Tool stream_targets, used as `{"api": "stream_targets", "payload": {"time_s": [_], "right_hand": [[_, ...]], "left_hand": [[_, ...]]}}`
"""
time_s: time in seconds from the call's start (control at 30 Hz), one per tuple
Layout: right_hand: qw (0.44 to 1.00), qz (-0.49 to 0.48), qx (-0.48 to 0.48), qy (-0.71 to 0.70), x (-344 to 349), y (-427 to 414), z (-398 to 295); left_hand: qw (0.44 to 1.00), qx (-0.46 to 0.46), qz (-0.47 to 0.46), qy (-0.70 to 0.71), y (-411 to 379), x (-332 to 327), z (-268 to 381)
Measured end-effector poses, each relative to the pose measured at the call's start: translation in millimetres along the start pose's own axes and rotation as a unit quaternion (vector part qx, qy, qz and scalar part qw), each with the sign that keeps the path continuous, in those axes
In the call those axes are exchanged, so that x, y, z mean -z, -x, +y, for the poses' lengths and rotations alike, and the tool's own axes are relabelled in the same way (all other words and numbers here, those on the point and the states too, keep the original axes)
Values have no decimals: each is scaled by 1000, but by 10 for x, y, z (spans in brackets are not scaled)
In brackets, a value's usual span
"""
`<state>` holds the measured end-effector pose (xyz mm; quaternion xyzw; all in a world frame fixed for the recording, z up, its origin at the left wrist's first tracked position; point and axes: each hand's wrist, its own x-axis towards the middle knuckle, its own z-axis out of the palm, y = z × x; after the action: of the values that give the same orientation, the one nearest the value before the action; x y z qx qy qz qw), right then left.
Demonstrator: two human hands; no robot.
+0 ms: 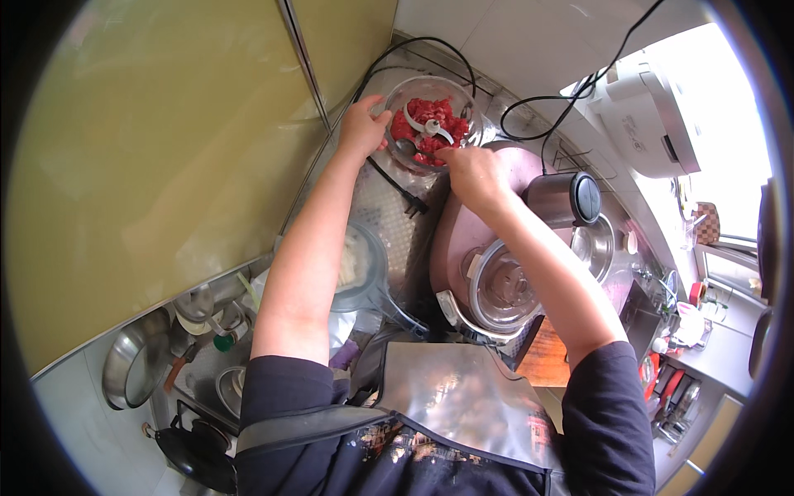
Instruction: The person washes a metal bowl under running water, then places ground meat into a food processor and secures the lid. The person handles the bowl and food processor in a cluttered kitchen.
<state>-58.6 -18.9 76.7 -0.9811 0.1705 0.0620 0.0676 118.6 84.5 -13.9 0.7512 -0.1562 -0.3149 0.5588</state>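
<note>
Near the back corner of the counter stands a clear food-processor bowl [392, 99] with chopped raw red meat [428, 111] in it. A blade [432, 128] with a white hub rises from the middle of the meat. My right hand [477, 177] grips a metal spoon [406, 147], whose head lies in the near left part of the bowl. At the bowl's left side is my left hand [365, 126], fingers apart and fingertips close to the rim; whether they touch it is hard to tell.
A black power plug [415, 204] lies below the bowl. Right of it are a pink appliance [453, 248], a dark motor unit [552, 198] with a cord, and a clear lid [505, 285]. A grey-blue strainer [375, 297] sits under my left arm. A yellow cabinet [173, 155] bounds the left.
</note>
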Motion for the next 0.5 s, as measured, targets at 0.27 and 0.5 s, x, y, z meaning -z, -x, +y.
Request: {"api": "stream_targets", "payload": {"time_s": [0.27, 0.5], "right_hand": [[997, 45, -49, -27, 227, 371, 57], [937, 208, -122, -253, 1038, 2140, 283]], "left_hand": [[999, -16, 6, -34, -83, -74, -82], [988, -7, 60, -139, -163, 163, -279]]}}
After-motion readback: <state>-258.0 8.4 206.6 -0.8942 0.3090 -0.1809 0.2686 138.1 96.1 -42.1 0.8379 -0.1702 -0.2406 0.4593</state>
